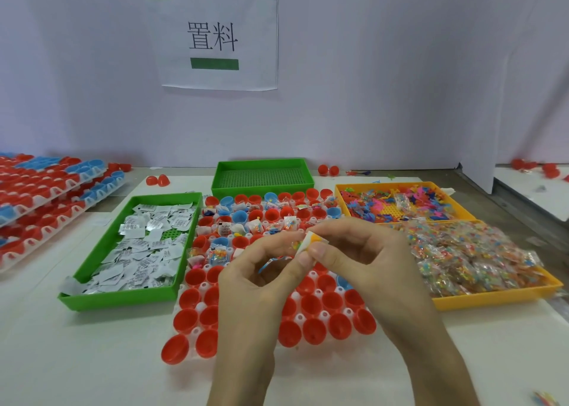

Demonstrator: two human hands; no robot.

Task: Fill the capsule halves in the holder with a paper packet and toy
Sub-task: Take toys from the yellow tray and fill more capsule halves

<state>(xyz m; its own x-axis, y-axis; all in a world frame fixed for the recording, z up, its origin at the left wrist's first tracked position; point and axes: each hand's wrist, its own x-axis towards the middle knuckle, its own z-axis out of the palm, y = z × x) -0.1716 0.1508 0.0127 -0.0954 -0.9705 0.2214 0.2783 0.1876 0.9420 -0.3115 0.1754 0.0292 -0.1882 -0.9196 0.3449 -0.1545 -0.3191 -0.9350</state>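
Observation:
A white holder (295,296) full of red and blue capsule halves lies in front of me. Its far rows hold packets and toys; the near red halves (314,330) look empty. Both hands hover over the holder's middle. My left hand (261,270) and my right hand (354,245) together pinch a small folded white and orange paper packet (311,240). A clear bag of coloured bits shows between my left fingers. White paper packets (144,245) fill the green tray on the left.
An empty green tray (261,164) stands behind the holder. Two yellow trays on the right hold loose coloured toys (397,204) and clear toy bags (468,254). Stacked holders of capsule halves (46,196) lie far left. Loose red capsules (157,180) dot the table.

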